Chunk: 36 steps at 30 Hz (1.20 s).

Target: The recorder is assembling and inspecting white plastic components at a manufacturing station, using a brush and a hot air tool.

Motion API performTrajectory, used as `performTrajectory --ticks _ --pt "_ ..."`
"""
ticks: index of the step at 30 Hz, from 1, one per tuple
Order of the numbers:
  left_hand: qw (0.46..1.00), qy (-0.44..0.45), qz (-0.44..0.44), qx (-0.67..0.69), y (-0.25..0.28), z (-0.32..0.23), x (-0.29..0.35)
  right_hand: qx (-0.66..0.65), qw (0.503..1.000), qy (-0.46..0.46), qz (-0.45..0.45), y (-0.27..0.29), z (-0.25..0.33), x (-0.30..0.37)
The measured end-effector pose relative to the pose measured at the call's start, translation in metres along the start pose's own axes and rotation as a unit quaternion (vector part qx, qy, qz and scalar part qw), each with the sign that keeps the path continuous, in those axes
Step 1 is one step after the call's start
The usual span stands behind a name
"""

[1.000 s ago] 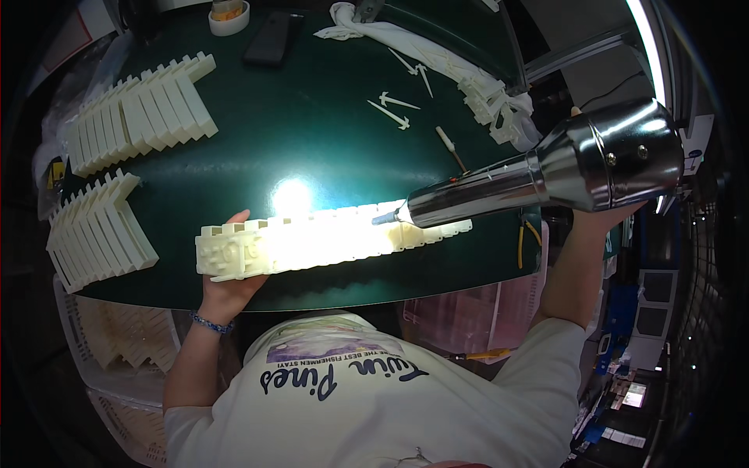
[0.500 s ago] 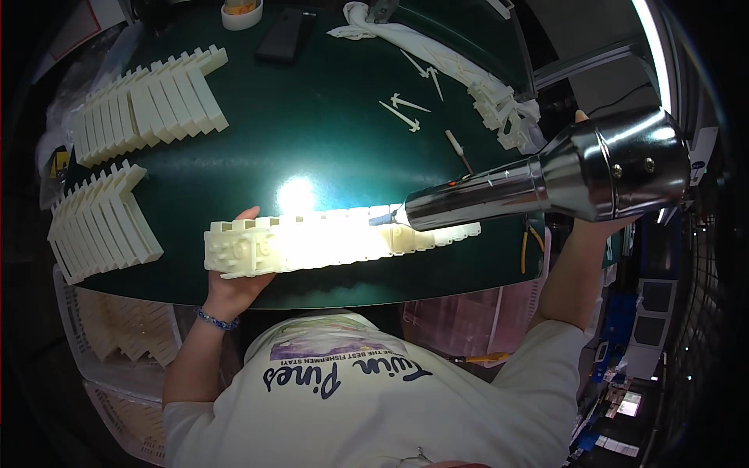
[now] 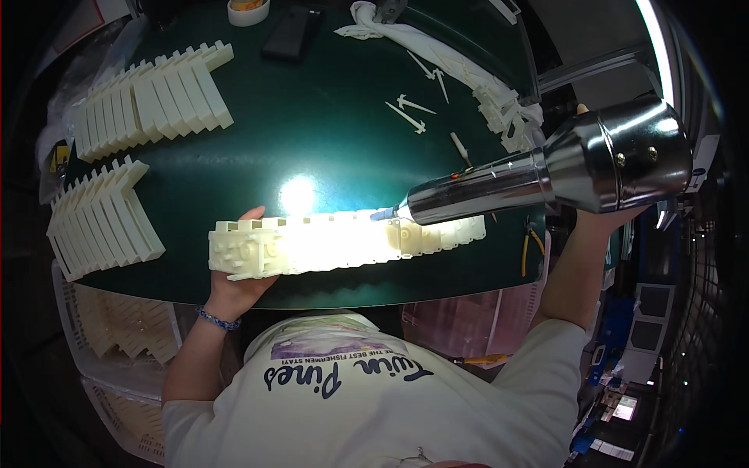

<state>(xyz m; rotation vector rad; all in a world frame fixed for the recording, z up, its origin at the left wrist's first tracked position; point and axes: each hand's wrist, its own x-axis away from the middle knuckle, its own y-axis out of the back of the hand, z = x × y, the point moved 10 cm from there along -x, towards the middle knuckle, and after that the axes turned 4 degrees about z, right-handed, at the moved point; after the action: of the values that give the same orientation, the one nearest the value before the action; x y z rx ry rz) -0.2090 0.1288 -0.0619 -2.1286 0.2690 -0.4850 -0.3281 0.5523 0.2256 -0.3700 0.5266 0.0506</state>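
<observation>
A long row of cream plastic parts (image 3: 445, 234) stretches across the near part of the green table, its middle washed out by glare. My left hand (image 3: 238, 290) grips the left end from below, with a fingertip showing behind the row. On the right, my right hand (image 3: 616, 221) is wrapped round a shiny metal tool (image 3: 476, 189), shaped like a large torch with a slim nose. Most of that hand is hidden by the tool's thick end; one fingertip shows above it. The tool's small bluish tip lies at the row's far edge, near mid-row; contact cannot be told.
Two stacks of cream plastic parts (image 3: 168, 97) stand at the left. Small cream pointed pieces (image 3: 406, 117), a thin pen-like tool (image 3: 460, 146), a white cloth (image 3: 425, 43) and a black flat object (image 3: 291, 35) lie farther back. Yellow-handled pliers (image 3: 533, 242) rest at right; a pink crate (image 3: 452, 320) sits below the edge.
The metal tool has shifted slightly away from me, its tip now at the row's far edge. The whole view has moved a little; both hands keep their holds.
</observation>
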Motion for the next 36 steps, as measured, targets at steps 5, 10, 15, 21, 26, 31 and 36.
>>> performTrajectory --ticks 5,10,15,21,26,31,36 --pt "1.0 -0.004 0.013 0.023 0.0 0.001 0.0 -0.021 1.0 -0.017 0.009 -0.004 -0.004 -0.003" --pt "0.999 -0.005 0.015 0.044 0.0 0.003 -0.001 -0.026 0.999 -0.032 0.024 -0.015 -0.006 -0.005" --pt "0.998 -0.002 0.017 0.058 0.0 0.003 0.0 -0.034 0.997 -0.048 0.041 -0.031 -0.01 -0.002" --pt "0.997 -0.01 0.027 0.076 -0.007 -0.001 0.002 -0.046 0.994 -0.071 0.062 -0.053 -0.023 -0.001" --pt "0.999 -0.033 0.024 -0.018 -0.009 -0.007 0.002 -0.056 0.991 -0.089 0.078 -0.06 -0.036 -0.019" --pt "0.997 -0.022 0.033 0.059 -0.005 -0.004 0.001 -0.065 0.988 -0.108 0.094 -0.081 -0.041 -0.003" --pt "0.996 -0.011 0.015 0.092 -0.008 -0.003 0.002 -0.077 0.983 -0.127 0.108 -0.082 -0.053 -0.019"
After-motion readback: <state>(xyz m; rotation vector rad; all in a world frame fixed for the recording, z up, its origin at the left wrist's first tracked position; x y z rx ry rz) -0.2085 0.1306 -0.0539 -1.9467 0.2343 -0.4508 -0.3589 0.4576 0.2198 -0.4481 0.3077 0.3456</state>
